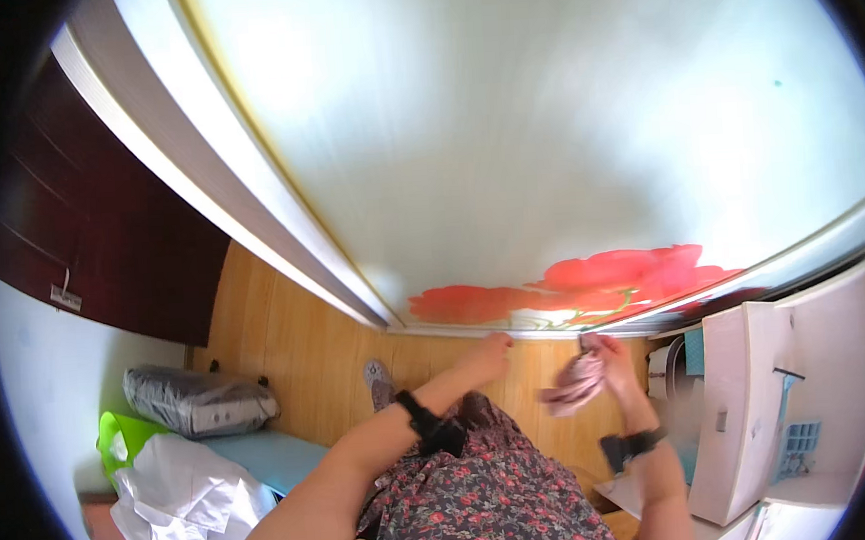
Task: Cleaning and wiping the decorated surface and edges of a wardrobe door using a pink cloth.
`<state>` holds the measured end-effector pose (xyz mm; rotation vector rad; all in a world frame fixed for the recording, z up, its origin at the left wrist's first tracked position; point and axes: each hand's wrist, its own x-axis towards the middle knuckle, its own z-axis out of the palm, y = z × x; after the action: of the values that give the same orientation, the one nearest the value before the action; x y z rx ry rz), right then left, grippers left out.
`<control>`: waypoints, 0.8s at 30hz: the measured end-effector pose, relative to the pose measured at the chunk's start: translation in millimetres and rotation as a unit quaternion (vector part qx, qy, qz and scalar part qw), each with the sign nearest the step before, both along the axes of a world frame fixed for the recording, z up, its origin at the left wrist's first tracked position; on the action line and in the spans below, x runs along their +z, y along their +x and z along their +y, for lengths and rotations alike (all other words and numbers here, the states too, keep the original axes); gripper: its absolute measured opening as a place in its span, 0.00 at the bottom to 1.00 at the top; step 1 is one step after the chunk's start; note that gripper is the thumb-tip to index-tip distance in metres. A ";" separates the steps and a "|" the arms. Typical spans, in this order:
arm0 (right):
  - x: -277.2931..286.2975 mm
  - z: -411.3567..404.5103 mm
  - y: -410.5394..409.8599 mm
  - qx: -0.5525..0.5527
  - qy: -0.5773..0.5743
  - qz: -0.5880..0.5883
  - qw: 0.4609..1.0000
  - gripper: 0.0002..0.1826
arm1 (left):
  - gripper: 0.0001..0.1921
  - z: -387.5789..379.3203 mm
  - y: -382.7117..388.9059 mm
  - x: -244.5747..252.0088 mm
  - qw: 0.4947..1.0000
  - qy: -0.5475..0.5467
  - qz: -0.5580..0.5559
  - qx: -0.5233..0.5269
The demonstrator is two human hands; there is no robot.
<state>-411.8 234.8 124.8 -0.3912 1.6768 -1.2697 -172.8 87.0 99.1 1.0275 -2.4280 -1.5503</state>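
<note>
My right hand (615, 359) grips a crumpled pink cloth (576, 383), which hangs to the left of the fingers over the wooden floor. Close to the bottom rail of a glossy pale sliding door panel with red printed flowers (602, 279) is my left hand (492, 356), its fingers curled; whether it holds anything small cannot be told. Both wrists wear black straps.
To the left lie a plastic-wrapped package (201, 399), a lime-green bin (119, 440) and a white plastic bag (187, 495). A dark red door (121, 213) stands at the far left. An open white drawer (730, 416) juts out at the right.
</note>
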 end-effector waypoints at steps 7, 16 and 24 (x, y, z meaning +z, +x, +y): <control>114.8 -6.6 106.1 0.134 -0.139 0.633 0.750 0.22 | 0.25 46.2 -67.6 29.9 0.964 0.162 0.154 -0.147; 282.0 -123.1 -68.7 -0.354 -0.236 0.712 0.559 0.25 | 0.21 -54.6 62.1 283.4 0.857 -0.414 0.291 0.101; 365.0 -165.8 2.6 -0.117 0.075 0.948 0.285 0.16 | 0.12 -64.5 59.9 346.0 0.820 -0.470 0.313 0.088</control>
<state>-409.2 69.0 489.8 -2.2218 3.7270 -0.0030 -112.9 22.5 445.1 0.4072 -2.0596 -0.3511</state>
